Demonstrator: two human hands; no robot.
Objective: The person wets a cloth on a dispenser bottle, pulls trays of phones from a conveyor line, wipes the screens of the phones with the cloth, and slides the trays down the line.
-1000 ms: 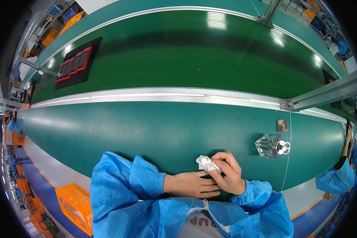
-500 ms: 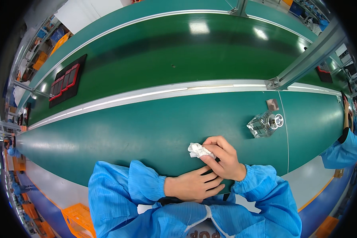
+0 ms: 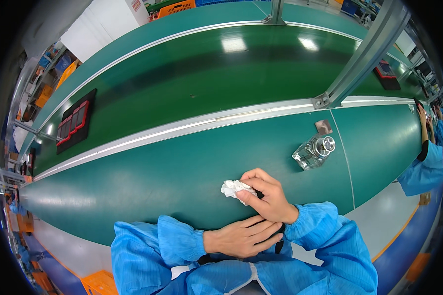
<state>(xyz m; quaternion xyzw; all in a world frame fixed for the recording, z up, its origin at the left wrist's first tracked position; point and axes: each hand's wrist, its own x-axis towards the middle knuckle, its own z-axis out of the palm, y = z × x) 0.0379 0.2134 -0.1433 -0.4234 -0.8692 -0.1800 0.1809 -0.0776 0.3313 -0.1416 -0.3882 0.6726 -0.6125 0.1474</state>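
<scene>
There's a clear glass bottle (image 3: 314,151) on the green table (image 3: 147,182) with a small shiny square (image 3: 323,127) just behind it, plus a black tray (image 3: 75,127) of red parts on the far belt.

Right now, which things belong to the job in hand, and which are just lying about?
In hand:
- white wad, gripped by the right hand
- left hand, flat at the table edge

Lying about:
- clear bottle
- small square
- black tray

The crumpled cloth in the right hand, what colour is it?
White. The crumpled cloth, pinched in the right hand, shows best in the head view.
</scene>
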